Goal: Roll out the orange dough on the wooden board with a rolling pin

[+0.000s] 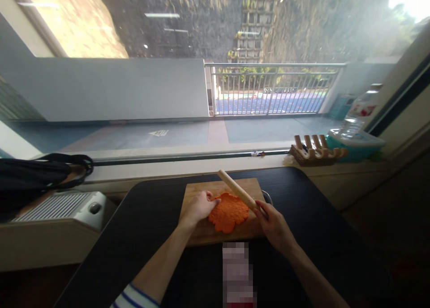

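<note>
A flat orange sheet of dough [228, 215] with a ragged, lobed edge lies on a wooden cutting board [198, 234]. At its upper left edge, my left hand [200, 206] pinches the rim between thumb and fingers. My right hand [272, 220] is closed around the near end of a pale wooden rolling pin [235, 188]. The pin slants up to the left across the dough's upper right part, its far end raised; I cannot tell whether it touches the dough. The fingertips of my left hand are partly hidden.
The board rests on a dark table [151, 218] by a window. On the sill stand a wooden rack [314, 153], a teal box [356, 147] and a clear plastic bottle [361, 111]. A black bag [36, 178] lies at left above a white radiator [85, 209]. A blurred patch covers something at front.
</note>
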`<state>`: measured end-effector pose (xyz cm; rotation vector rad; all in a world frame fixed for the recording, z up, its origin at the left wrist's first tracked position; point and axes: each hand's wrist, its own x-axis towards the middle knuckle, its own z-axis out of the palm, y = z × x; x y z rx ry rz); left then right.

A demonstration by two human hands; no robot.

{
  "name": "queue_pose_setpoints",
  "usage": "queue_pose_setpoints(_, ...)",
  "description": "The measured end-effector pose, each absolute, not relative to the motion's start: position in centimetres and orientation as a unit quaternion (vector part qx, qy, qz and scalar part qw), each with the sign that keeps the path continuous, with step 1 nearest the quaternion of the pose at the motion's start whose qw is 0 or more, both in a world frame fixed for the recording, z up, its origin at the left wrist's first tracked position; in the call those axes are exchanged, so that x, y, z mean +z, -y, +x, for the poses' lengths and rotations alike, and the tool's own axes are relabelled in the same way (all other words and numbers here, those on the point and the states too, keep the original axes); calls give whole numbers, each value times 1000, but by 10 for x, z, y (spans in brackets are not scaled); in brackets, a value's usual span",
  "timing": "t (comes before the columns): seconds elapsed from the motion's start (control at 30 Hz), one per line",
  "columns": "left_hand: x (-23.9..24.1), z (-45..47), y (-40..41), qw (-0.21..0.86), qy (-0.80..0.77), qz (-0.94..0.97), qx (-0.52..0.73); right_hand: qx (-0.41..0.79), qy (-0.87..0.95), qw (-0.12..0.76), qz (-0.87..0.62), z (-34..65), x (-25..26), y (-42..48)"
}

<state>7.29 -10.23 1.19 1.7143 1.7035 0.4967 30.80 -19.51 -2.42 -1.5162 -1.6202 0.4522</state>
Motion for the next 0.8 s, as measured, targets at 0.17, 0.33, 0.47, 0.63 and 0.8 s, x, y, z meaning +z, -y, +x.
queue_pose_setpoints(0.17,6,71,100,379,-628,648,205,216,631,419,-616,308,-22,195)
queue_pose_setpoints(0.33,6,67,103,389,-614,628,277,248,625,405,-619,309,-21,194)
queue_pose_setpoints(0.47,3,64,108,394,-617,592,338,254,622,402,-622,311,-21,192)
queue_pose_setpoints(0.63,1,69,126,460,-601,550,354,243,636,396,-617,315,-20,190)
queue_pose_setpoints(0.8,4,75,145,494,-614,522,327,221,663,377,-608,318,-15,189)
